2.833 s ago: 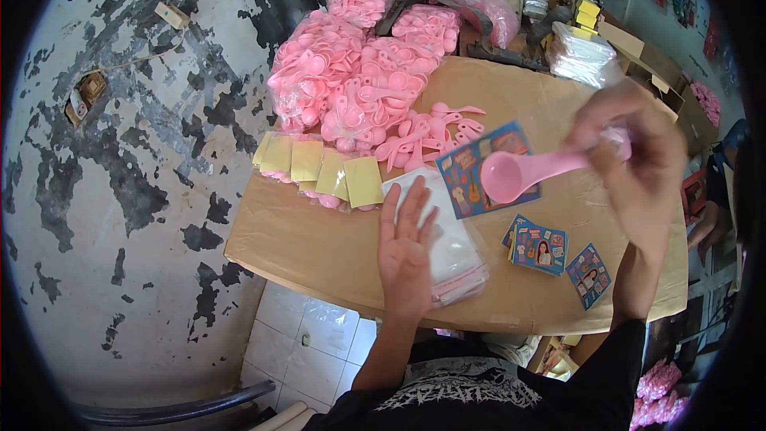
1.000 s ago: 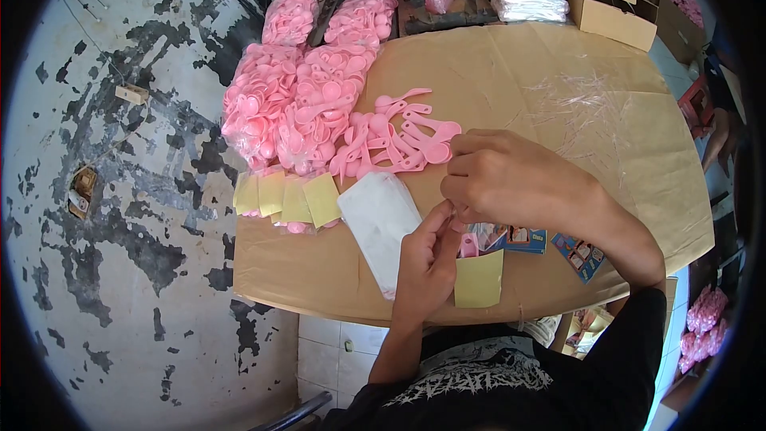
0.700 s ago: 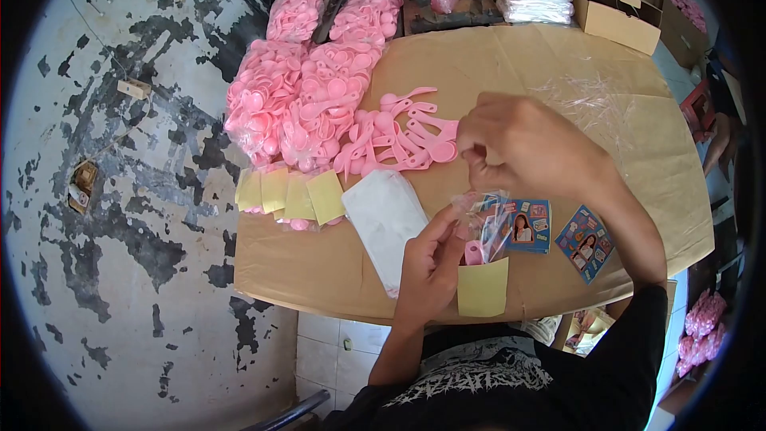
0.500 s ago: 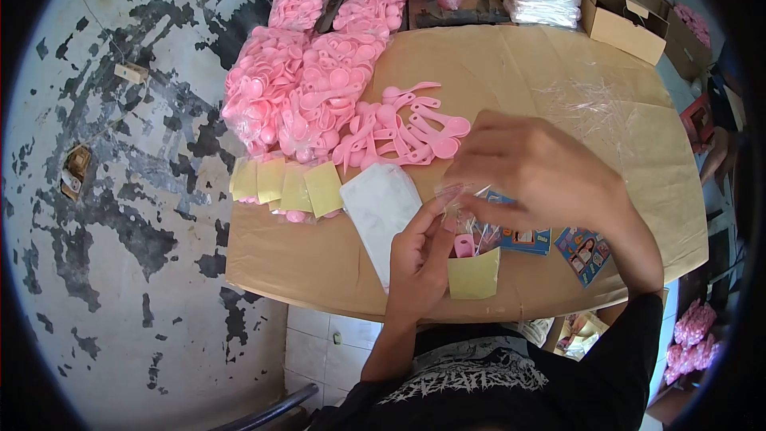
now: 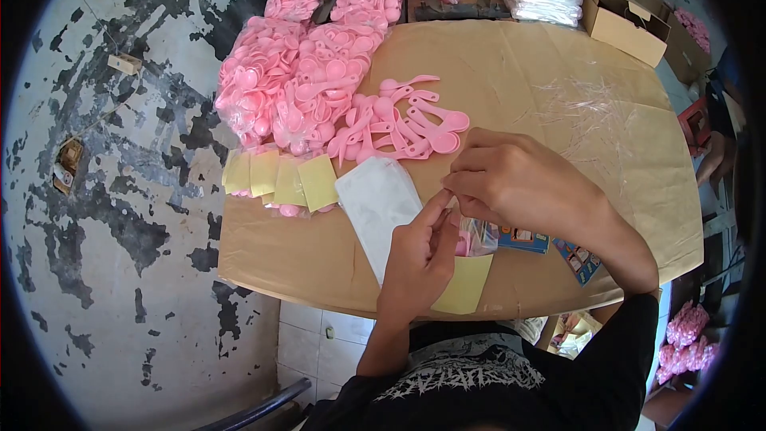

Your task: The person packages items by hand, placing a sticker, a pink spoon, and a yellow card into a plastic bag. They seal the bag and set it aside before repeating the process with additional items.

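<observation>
Over the front of the table, my left hand (image 5: 416, 265) pinches the gathered top of a small clear plastic bag (image 5: 482, 238). A pink spoon (image 5: 462, 244) shows inside it, and a yellow card (image 5: 464, 286) hangs at its lower end. The fingers of my right hand (image 5: 515, 179) are closed together at the left fingertips; what lies between them is hidden. Blue printed cards (image 5: 523, 240) are partly covered behind the bag and my right forearm. Left of my hands lies a stack of white plastic sleeves (image 5: 373, 206).
Loose pink spoons (image 5: 399, 126) lie in front of big bags of spoons (image 5: 307, 80). Yellow-carded packs (image 5: 275, 177) line the left edge. Thin clear strips (image 5: 586, 120) are scattered at right. An open cardboard box (image 5: 626, 20) stands at the back. Another person's hand (image 5: 716, 160) shows far right.
My right hand, blurred and raised before, has come down to meet my left fingertips. The yellow card has tilted and dropped slightly toward me. The whole view has shifted a little.
</observation>
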Action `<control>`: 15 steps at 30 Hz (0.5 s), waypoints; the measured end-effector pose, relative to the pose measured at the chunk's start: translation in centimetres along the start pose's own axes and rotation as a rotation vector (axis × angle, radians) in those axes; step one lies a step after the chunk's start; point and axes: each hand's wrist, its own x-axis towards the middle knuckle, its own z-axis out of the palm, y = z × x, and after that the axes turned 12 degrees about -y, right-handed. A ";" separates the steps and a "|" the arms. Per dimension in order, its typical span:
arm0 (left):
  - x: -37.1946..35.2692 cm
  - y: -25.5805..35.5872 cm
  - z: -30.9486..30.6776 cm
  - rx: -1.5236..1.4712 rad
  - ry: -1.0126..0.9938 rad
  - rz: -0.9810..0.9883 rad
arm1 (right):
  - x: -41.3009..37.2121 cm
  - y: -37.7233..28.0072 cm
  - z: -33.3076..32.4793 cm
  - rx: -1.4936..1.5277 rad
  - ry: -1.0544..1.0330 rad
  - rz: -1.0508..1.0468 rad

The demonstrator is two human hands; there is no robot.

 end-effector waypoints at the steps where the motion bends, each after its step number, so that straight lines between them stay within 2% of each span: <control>1: 0.0 0.2 0.0 0.023 -0.011 -0.022 | 0.1 0.0 0.1 0.003 -0.004 0.005; 3: 0.2 0.4 -0.1 0.006 -0.002 -0.020 | 0.3 0.0 0.3 0.013 -0.013 0.013; 6: 0.1 0.3 -0.1 -0.001 0.002 -0.025 | 0.8 0.2 1.1 -0.018 0.141 -0.002; 9: 0.1 0.1 -0.1 0.004 0.001 -0.017 | 1.0 0.5 1.6 -0.020 0.183 -0.002; 12: 0.0 -0.2 0.0 0.024 0.012 0.001 | 1.2 0.5 1.6 -0.002 0.205 0.026; 15: 0.1 -0.5 0.1 0.029 0.037 0.042 | 1.1 0.6 0.9 0.082 0.123 0.088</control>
